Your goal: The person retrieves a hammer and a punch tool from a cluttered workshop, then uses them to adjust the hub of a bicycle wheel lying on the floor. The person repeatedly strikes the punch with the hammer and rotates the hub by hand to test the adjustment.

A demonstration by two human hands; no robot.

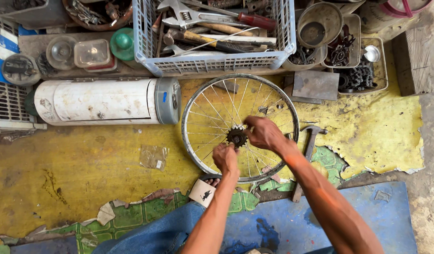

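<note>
A spoked bicycle wheel [240, 127] lies flat on the yellow floor [85, 160], just below a white tool basket [212, 61]. Both hands meet at its hub sprocket [236, 137]: the left hand [225, 157] closed beside it, the right hand [264, 133] gripping over it. A hammer [308, 155] rests nearby.

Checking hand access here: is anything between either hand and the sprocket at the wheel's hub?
Nothing visible. The left hand and right hand both reach the sprocket at the middle of the wheel, with only spokes beneath them.
</note>
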